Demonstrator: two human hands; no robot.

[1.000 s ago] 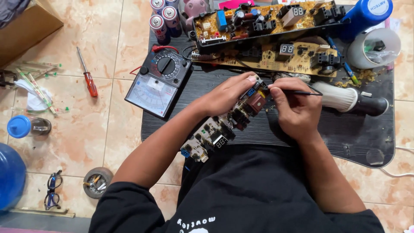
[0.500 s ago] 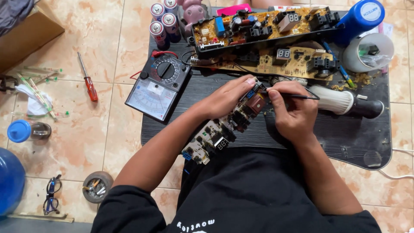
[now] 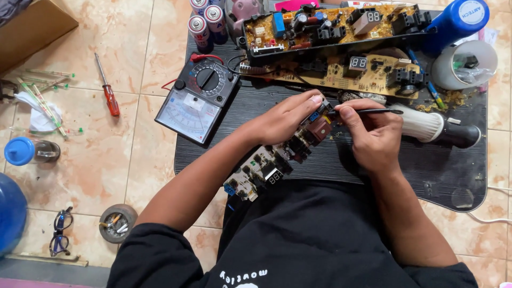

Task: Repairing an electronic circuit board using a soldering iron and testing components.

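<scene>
Circuit board (image 3: 272, 160): tilted over black mat (image 3: 330, 165) edge, near lap. Left hand (image 3: 282, 120) grasping board's upper end. Right hand (image 3: 373, 133) pinching thin black tool (image 3: 373, 111), tip at board. Multimeter (image 3: 197, 98) left; two more boards (image 3: 330, 42) behind.

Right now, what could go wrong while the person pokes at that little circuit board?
The circuit board hangs half off the black mat, steadied only by the left hand, so it might tip or slip. The thin black probe in the right hand could skid onto neighbouring parts. The multimeter sits at the mat's edge and might get knocked by an elbow.
</scene>
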